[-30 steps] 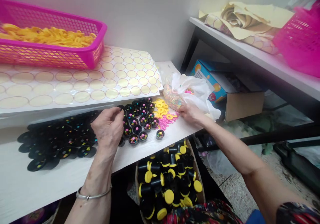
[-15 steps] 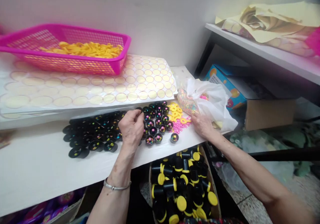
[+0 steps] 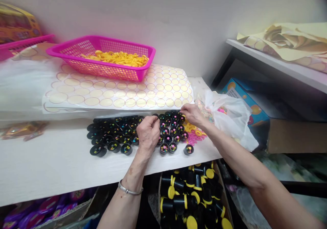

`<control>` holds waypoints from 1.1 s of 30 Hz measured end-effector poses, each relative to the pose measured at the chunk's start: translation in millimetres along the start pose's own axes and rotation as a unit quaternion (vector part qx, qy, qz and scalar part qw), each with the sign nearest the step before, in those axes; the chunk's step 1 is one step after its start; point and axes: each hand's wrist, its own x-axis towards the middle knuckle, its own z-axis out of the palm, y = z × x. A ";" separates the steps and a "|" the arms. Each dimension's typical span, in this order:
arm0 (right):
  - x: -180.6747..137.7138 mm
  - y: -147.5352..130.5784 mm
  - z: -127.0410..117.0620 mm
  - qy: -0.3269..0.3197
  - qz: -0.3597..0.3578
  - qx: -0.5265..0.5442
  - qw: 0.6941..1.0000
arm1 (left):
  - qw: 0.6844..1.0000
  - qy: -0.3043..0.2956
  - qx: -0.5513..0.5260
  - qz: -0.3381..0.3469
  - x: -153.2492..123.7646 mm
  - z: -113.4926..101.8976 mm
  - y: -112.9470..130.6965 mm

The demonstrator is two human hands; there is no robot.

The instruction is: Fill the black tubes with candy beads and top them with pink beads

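Observation:
Many small black cups (image 3: 112, 135) with coloured beads inside stand in rows on the white shelf (image 3: 51, 167). My left hand (image 3: 148, 133) hovers over the middle of the rows with its fingers pinched together; what they hold is too small to name. My right hand (image 3: 192, 115) reaches over the far right cups, fingertips pinched at a cup's rim. Yellow rings (image 3: 190, 126) and pink beads (image 3: 195, 137) lie loose just right of the cups.
A pink basket (image 3: 102, 67) of yellow rings sits on a sheet of round stickers (image 3: 122, 92). A white plastic bag (image 3: 230, 120) of beads lies at the right. Below the shelf is a box of black tubes with yellow caps (image 3: 194, 195). A blue carton (image 3: 245, 99) stands behind.
The view has swung left. My right hand left the loose beads by the bag and moved up to the far right cups. My left hand stays pinched over the rows.

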 end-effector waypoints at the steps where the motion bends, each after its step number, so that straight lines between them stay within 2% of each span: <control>1: 9.6 -4.1 4.0 -0.015 0.007 -0.016 1.000 | 1.000 -0.001 0.000 0.002 -0.1 0.0 -0.3; 4: 25.2 -12.4 14.7 -0.047 0.021 -0.082 0.995 | 1.000 -0.001 0.000 0.008 -0.1 -0.1 -0.9; 9: 26.5 -23.9 21.9 -0.056 0.039 -0.168 0.983 | 1.000 0.003 0.009 0.014 0.2 -0.3 -0.8; 18: 32.3 -36.5 24.7 -0.071 0.027 -0.236 0.969 | 1.000 0.003 0.009 0.011 -0.4 -0.4 -2.6; 22: 32.0 -31.8 25.6 -0.069 0.013 -0.220 0.973 | 1.000 0.006 0.010 0.012 -0.2 -0.5 -3.0; 28: 26.9 -13.8 27.5 -0.016 0.019 -0.124 0.992 | 1.000 0.013 0.008 0.015 0.2 -0.3 -2.2; 33: 27.9 -9.6 28.4 -0.034 0.000 -0.144 0.989 | 1.000 0.007 0.009 0.019 0.0 0.0 -1.7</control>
